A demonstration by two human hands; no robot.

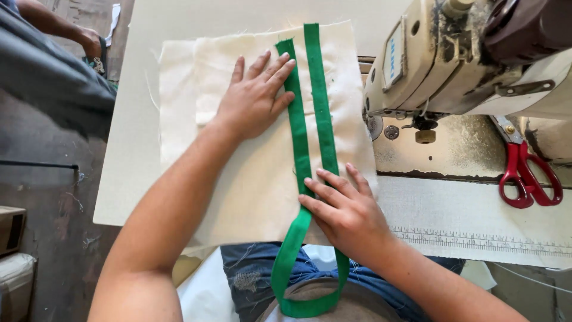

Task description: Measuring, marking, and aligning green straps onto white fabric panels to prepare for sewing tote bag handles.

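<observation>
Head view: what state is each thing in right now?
Green strap: looped, two runs flat on the cloth, loop hanging off the table edge.
Cream cloth: spread flat.
Left hand: open, pressing the cloth.
Right hand: open, fingers on the strap.
Red scissors: closed.

sewing machine (453,59) right | red scissors (527,173) beside it | another person's hand (89,40) top left

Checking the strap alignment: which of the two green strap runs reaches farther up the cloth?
The right-hand run; its end sits higher than the left run under the left hand's fingertips.
</observation>
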